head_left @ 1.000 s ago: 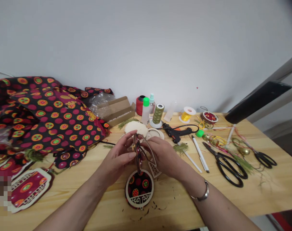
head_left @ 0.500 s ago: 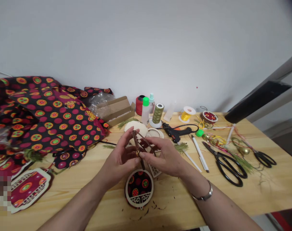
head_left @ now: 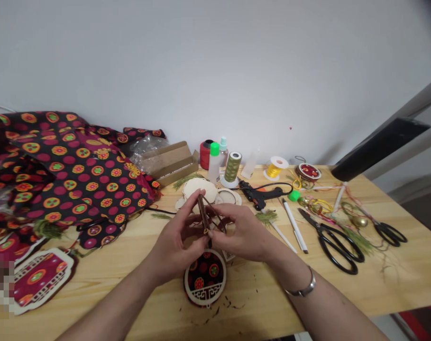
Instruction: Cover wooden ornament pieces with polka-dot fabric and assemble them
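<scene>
Hands closed on thin dark-edged wooden frame [head_left: 202, 213]

The left hand [head_left: 176, 241] and the right hand [head_left: 244, 232] meet above the middle of the light wooden desk [head_left: 396, 279]. Each grip is closed on the thin dark-edged wooden frame, fingertips pinching it from either side. The frame stands edge-on to the camera and tilts slightly, lifted clear of the desk. Whether it is one piece or several stacked together cannot be told. A silver bracelet [head_left: 304, 286] sits on the right wrist.

Just below the hands, a round wooden ornament faced with black dotted fabric [head_left: 205, 277] lies flat on the desk. Behind the hands lie pale plain wooden discs [head_left: 201, 188].

To the left, a heap of black cloth with red and orange circles [head_left: 69, 175] covers that end of the desk. A lantern-shaped piece faced in red fabric [head_left: 41, 277] lies near the front left edge.

Along the wall stand a brown cardboard box [head_left: 170, 163], a red thread spool [head_left: 205, 154], a clear bottle with a green cap [head_left: 214, 163], an olive thread cone [head_left: 233, 168] and a yellow cord spool [head_left: 277, 168].

To the right lie a black glue gun [head_left: 261, 195], white sticks [head_left: 295, 220], large black scissors [head_left: 334, 241] and a smaller black pair [head_left: 389, 232] further right
</scene>
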A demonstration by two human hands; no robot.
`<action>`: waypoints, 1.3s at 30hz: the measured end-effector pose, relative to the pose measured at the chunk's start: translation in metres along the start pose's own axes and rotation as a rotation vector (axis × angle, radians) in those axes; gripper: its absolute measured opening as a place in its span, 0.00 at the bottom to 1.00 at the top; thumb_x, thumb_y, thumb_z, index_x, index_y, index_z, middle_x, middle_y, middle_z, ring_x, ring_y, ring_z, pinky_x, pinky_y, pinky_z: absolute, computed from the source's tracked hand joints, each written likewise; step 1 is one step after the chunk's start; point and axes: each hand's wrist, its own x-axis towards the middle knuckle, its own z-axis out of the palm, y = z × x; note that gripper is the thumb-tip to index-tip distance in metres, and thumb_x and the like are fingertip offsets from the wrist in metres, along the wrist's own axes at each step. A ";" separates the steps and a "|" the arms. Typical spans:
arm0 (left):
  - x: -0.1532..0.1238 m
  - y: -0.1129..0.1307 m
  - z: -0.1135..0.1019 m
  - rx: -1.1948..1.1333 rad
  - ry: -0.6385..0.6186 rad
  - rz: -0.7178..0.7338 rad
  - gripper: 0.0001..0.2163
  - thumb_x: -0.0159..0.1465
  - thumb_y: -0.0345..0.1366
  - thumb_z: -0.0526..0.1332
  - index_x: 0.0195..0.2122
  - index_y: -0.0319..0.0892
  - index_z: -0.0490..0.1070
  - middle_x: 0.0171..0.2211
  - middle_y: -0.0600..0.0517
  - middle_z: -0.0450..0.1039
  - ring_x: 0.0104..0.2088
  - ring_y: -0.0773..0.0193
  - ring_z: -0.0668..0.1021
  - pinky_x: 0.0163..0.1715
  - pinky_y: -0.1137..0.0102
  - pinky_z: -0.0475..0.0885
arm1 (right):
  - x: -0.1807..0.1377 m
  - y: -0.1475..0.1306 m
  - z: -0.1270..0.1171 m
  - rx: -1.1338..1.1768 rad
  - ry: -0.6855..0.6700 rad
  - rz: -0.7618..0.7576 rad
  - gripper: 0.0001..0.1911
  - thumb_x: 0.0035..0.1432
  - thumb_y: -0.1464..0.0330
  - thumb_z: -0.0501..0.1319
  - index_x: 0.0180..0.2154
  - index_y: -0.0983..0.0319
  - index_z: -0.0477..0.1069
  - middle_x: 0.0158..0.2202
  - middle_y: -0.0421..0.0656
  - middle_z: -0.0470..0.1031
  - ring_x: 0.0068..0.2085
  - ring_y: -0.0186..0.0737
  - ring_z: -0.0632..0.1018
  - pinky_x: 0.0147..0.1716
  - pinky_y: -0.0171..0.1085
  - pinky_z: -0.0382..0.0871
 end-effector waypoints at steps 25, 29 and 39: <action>-0.002 -0.004 0.000 0.045 0.032 0.050 0.37 0.55 0.25 0.62 0.64 0.51 0.47 0.63 0.42 0.55 0.51 0.52 0.73 0.48 0.62 0.70 | -0.001 0.001 0.007 0.011 0.012 0.017 0.13 0.49 0.78 0.56 0.38 0.62 0.71 0.34 0.40 0.73 0.34 0.33 0.72 0.32 0.31 0.66; -0.002 -0.005 0.001 0.196 0.058 0.096 0.37 0.55 0.26 0.61 0.64 0.48 0.46 0.62 0.41 0.56 0.52 0.52 0.72 0.49 0.63 0.70 | -0.001 0.000 0.010 -0.033 0.014 -0.002 0.12 0.48 0.78 0.56 0.36 0.63 0.71 0.33 0.40 0.73 0.32 0.33 0.72 0.31 0.31 0.66; -0.005 -0.002 0.005 0.264 0.087 0.115 0.37 0.55 0.26 0.62 0.64 0.45 0.48 0.62 0.42 0.56 0.51 0.52 0.73 0.48 0.64 0.70 | -0.002 -0.003 0.017 -0.095 0.099 -0.122 0.18 0.43 0.81 0.55 0.39 0.63 0.70 0.37 0.44 0.75 0.39 0.38 0.74 0.41 0.34 0.67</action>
